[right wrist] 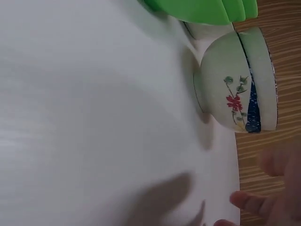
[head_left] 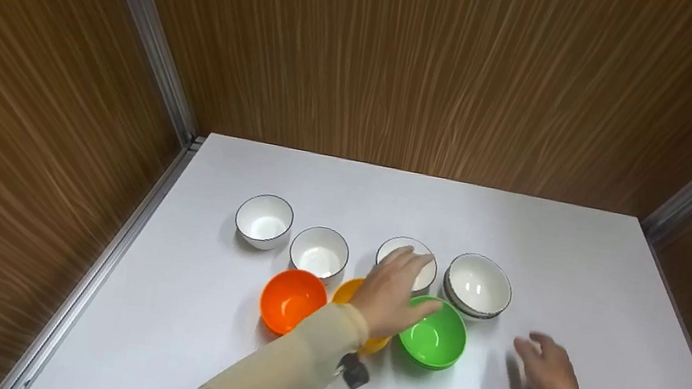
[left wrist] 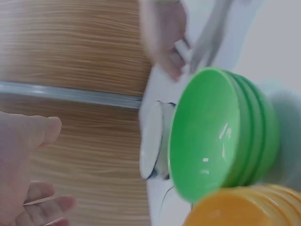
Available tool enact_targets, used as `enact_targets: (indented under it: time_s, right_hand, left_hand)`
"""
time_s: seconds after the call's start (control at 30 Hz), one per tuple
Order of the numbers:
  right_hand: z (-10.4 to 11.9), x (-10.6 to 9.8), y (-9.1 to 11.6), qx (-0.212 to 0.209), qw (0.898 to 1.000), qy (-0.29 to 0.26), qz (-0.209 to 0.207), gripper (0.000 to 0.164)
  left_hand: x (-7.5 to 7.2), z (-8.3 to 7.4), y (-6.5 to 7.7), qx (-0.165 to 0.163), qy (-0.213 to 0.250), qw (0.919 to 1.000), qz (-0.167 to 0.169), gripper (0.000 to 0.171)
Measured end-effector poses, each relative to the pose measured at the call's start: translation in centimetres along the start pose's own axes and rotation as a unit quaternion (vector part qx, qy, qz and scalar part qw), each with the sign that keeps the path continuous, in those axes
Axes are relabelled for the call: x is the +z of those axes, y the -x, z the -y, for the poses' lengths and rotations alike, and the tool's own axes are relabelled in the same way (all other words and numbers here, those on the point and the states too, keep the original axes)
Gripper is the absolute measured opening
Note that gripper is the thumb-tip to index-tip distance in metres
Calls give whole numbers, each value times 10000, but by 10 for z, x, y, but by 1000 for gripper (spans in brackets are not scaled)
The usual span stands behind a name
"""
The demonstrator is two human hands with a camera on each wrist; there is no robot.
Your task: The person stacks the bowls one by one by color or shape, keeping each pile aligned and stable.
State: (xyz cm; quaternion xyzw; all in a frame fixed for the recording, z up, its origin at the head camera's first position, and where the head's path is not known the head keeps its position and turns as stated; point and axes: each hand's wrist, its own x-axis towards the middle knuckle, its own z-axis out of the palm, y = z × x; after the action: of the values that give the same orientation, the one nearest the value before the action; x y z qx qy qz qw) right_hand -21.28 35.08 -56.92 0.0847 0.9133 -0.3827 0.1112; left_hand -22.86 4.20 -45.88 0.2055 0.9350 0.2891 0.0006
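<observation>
My left hand (head_left: 390,292) hovers over the middle of the bowls with its fingers spread and holds nothing. Beneath it, partly hidden by hand and sleeve, is a stack of yellow-orange bowls (left wrist: 235,209). Just right of that stands a stack of green bowls (head_left: 434,338), its rim overlapped by my left thumb in the head view. A white bowl (head_left: 404,243) with a dark rim lies behind my left fingers. My right hand (head_left: 549,370), also holding nothing, is raised above the table, nearest to two nested white bowls (right wrist: 225,80) with a flower pattern.
An orange-red bowl (head_left: 292,303) stands left of the yellow-orange stack. Behind it are two white bowls, one nearer (head_left: 318,255) and one farther left (head_left: 264,220). Wood-grain panels (head_left: 406,66) enclose the white table (head_left: 174,333) at the back and sides.
</observation>
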Motion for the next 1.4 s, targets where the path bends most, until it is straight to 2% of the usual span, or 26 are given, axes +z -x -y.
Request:
enact_targets:
  time_s: [0.13, 0.27, 0.43, 0.6, 0.83, 0.93, 1.2, 1.4]
  right_hand:
    - [-10, 11, 22, -309, 9936, 1010, 396, 89]
    - [-14, 22, 25, -426, 9799, 1881, 508, 107]
    - [-15, 23, 22, -507, 9741, 2114, 629, 116]
    - [-16, 25, 24, -525, 9743, 2098, 638, 117]
    - [-17, 29, 25, -504, 9734, 2157, 585, 117]
    - [-18, 30, 25, -479, 9742, 2113, 629, 117]
    - [-23, 26, 26, -437, 9721, 2211, 655, 117]
    - [-23, 17, 25, -501, 9706, 2182, 886, 113]
  left_hand:
    - [-15, 18, 31, 0, 269, 9989, -389, 67]
    - [-27, 39, 54, 18, 530, 9950, -847, 60]
    - [-41, 64, 78, -69, 565, 9862, -1555, 56]
    - [-55, 85, 92, -307, 625, 9741, -2150, 53]
    - [-66, 119, 106, -566, 765, 9569, -2743, 49]
    - [-67, 136, 110, -878, 868, 9486, -2913, 48]
    - [-61, 177, 105, -1901, 1606, 9217, -2974, 53]
    - [-56, 204, 95, -2689, 1991, 9024, -2716, 61]
